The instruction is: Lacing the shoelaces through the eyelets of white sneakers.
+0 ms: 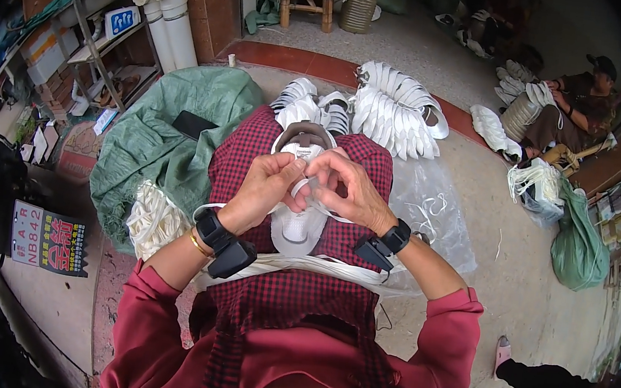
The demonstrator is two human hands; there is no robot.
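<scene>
Hands: left hand [265,189] and right hand [349,187] met over the lap; fingers of both narrowed into pinches on a white lace [300,187].
Lace: thin, flat, pale; a small loop showed between the two thumbs.
Shoe: white shoe [297,219] lay on the checked red apron [284,291], directly under the fingers, at 6 o'clock of them; long axis ran 12 to 6, opening toward 12.
Nearer hand: both about equal; right fingertips seemed slightly closer to the loop.
Materials: shoe upper smooth, rubbery; apron woven cloth.
Surroundings: stacked white shoe parts [393,108] at 12 o'clock; green woven sack [172,132] at 10; bundle of white laces [151,218] at 9.
</scene>
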